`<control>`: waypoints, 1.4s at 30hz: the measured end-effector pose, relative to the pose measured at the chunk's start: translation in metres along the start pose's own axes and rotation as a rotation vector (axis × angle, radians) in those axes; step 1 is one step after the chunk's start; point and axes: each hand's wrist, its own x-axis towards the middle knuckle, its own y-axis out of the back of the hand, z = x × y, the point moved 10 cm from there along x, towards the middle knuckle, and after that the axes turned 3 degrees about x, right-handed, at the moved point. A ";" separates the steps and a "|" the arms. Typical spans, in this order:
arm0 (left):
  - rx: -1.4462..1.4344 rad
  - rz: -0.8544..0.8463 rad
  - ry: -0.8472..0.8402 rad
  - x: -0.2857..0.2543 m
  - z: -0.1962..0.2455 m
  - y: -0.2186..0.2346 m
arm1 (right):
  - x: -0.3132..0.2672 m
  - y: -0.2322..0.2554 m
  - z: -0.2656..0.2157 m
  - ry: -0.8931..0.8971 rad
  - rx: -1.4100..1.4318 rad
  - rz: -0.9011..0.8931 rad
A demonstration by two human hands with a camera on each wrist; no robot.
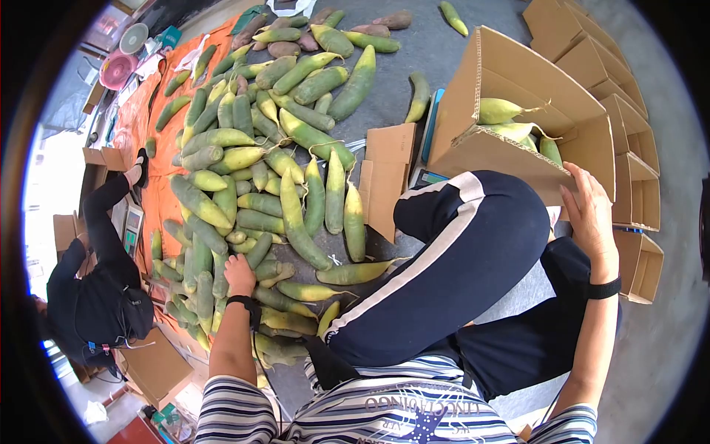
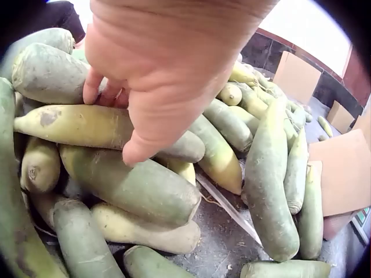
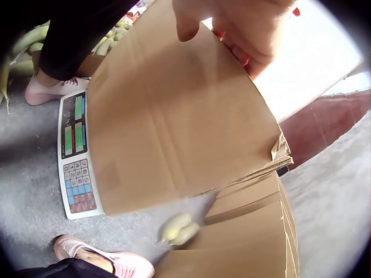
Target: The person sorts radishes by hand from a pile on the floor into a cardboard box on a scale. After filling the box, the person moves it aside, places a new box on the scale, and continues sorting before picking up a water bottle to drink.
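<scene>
A big heap of long green-and-yellow radishes (image 1: 251, 170) lies on the ground to my left. My left hand (image 1: 239, 274) reaches into its near edge. In the left wrist view the left hand (image 2: 156, 75) grips a pale yellow radish (image 2: 69, 124), fingers on its far side and thumb on the near side. An open cardboard box (image 1: 518, 89) stands on my right with a few radishes (image 1: 503, 111) inside. My right hand (image 1: 589, 211) holds the box's near flap (image 3: 174, 121); the right hand (image 3: 237, 26) has its thumb on one face and its fingers behind.
A weighing scale (image 3: 75, 156) lies under the box, by my pink shoes (image 3: 104, 263). Empty cardboard boxes (image 1: 636, 155) are stacked at the right. Flat cardboard pieces (image 1: 388, 174) lie beside my knee. Another person in black (image 1: 96, 288) crouches at the left near a second scale (image 1: 132, 229) on an orange tarp (image 1: 148, 111).
</scene>
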 end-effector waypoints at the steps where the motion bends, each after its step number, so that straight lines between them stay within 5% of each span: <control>1: 0.046 -0.016 -0.006 -0.003 0.003 0.003 | 0.001 0.000 -0.001 0.007 0.004 -0.006; 5: -0.044 0.031 -0.007 -0.019 0.008 0.011 | 0.000 0.000 -0.002 0.025 0.003 0.007; 8: -0.137 0.278 -0.037 -0.037 0.020 0.032 | 0.003 0.000 -0.005 0.056 0.002 0.024; 14: -0.407 0.334 -0.959 -0.134 0.210 0.048 | 0.001 -0.004 -0.003 0.008 -0.018 0.001; 16: -0.346 0.403 -1.045 -0.153 0.252 0.059 | 0.001 -0.005 -0.002 0.010 -0.023 -0.001; 17: -0.353 0.404 -1.050 -0.153 0.265 0.054 | 0.001 -0.005 -0.001 0.007 -0.023 0.001; 19: -0.203 0.126 -0.964 -0.132 0.296 0.011 | 0.002 -0.006 0.000 0.008 -0.023 0.006; 24: -0.234 0.064 -0.990 -0.129 0.294 0.019 | 0.002 -0.004 0.000 -0.004 -0.014 0.009; 27: -0.381 -0.015 -0.865 -0.127 0.270 0.033 | 0.002 -0.003 0.000 0.025 -0.007 0.018; 29: -0.702 -0.169 -0.631 -0.114 0.238 0.044 | 0.001 -0.002 0.002 0.032 -0.002 0.030; 30: -0.932 -0.144 -0.642 -0.106 0.228 0.031 | 0.001 -0.002 0.001 0.045 -0.002 0.033; 31: -0.922 -0.130 -0.657 -0.110 0.222 0.048 | 0.000 -0.001 0.001 0.052 -0.007 0.038; 33: -1.505 -0.227 -0.515 -0.112 0.201 0.094 | 0.001 0.001 0.000 0.057 0.009 0.026; 35: -1.297 0.030 -0.545 -0.112 0.180 0.171 | 0.000 0.004 0.002 0.075 0.007 0.085; 37: -1.466 0.221 -0.578 -0.120 0.170 0.256 | -0.001 0.006 0.001 0.132 0.010 0.118; 39: -1.714 0.458 -0.807 -0.147 0.176 0.359 | -0.004 0.006 0.003 0.109 -0.022 0.116; 42: -1.703 0.696 -1.069 -0.205 0.209 0.486 | -0.007 0.001 0.008 0.065 -0.037 0.093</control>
